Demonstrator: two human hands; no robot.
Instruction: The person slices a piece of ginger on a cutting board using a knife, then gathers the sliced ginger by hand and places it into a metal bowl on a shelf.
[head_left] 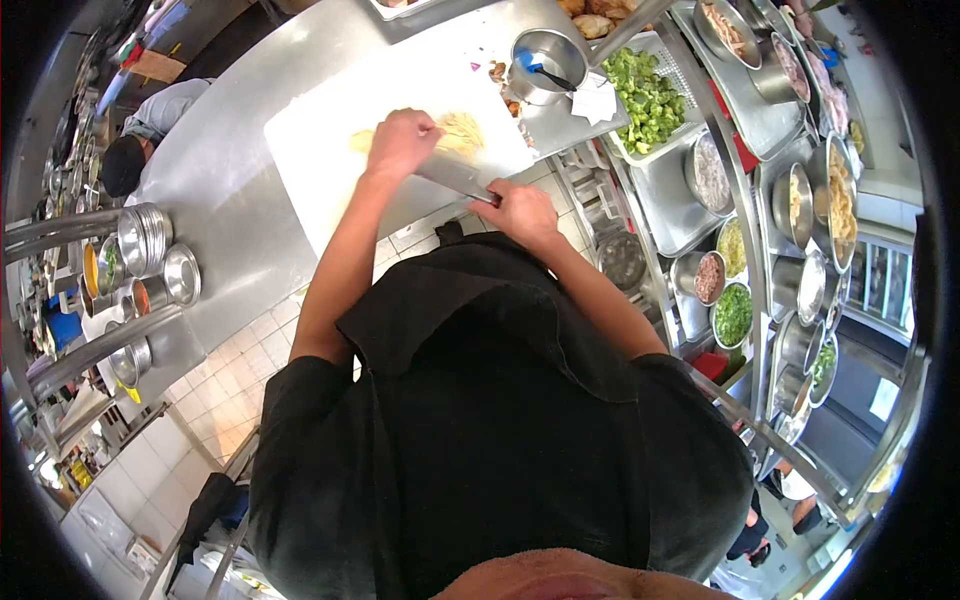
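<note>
My right hand (522, 212) is wrapped round the dark handle of a knife, whose wide metal blade (450, 174) points up and left over the white cutting board (310, 160). At the blade's far end is my left hand (403, 142), its fingers bent together by the blade; what they hold, if anything, is hidden. Pale yellow cut strips (461, 134) lie on the board just right of my left hand. Another pale yellow piece (361, 140) shows to its left.
A metal pot (547, 66) stands at the board's upper right, beside a white basket of chopped greens (645, 100). Shelves with metal bowls (794, 205) fill the right side. Stacked bowls (145, 240) stand at left. A person in a dark cap (124, 165) is at upper left.
</note>
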